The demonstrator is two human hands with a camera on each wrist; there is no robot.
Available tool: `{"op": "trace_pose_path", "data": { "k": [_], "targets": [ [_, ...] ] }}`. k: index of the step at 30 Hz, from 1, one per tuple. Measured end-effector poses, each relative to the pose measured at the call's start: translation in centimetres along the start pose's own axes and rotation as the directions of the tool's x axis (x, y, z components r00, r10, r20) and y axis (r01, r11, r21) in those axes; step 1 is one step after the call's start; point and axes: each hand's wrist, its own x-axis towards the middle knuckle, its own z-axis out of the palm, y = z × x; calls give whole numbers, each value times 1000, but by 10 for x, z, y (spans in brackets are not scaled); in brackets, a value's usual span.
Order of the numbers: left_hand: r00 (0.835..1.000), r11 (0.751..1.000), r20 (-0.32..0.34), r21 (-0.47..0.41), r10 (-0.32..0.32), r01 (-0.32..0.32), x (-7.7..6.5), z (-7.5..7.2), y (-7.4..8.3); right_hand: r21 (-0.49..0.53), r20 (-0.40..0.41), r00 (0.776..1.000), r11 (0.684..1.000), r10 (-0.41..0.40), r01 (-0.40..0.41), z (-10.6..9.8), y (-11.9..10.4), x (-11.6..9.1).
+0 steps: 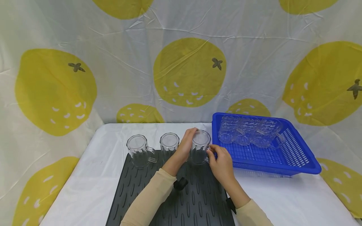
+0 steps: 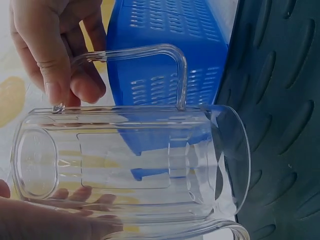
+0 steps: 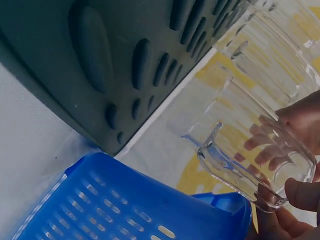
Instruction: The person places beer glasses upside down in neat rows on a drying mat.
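Note:
A clear glass mug (image 1: pixel 200 149) stands upside down at the far right part of a black ridged mat (image 1: pixel 188 201), its rim at the mat. My left hand (image 1: pixel 184 148) holds its left side, fingers curving behind the glass; they show through it in the left wrist view. With thumb and fingers, my right hand (image 1: pixel 222 163) pinches the mug's handle (image 2: pixel 181 75) close to the upturned base. To the left, two more glass mugs stand inverted along the mat's far edge: a middle mug (image 1: pixel 169 142), partly hidden by my left hand, and a left mug (image 1: pixel 138 152).
A blue perforated basket (image 1: pixel 306 163) sits right of the mat, near my right hand. Several clear glass mugs (image 1: pixel 241 131) rest in its far left part. White cloth (image 1: pixel 82 179) covers the table, and a lemon-print curtain (image 1: pixel 249 72) hangs behind.

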Motion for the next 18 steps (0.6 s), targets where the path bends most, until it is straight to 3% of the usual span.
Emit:
{"op": "trace_pose_path", "data": {
  "k": [7, 12, 18],
  "targets": [
    [997, 1000, -77, -7, -20, 19, 4, 5, -3, -12, 1, 1000, 1000, -25, 25, 3, 4, 1],
    [994, 998, -97, 24, -55, 58, 4, 7, -5, -15, -1, 999, 999, -47, 47, 5, 7, 0],
    [982, 997, -179, 49, -56, 66, 5, 10, -1, -48, -25, 994, 993, -111, 109, 10, 13, -2]
  ]
}}
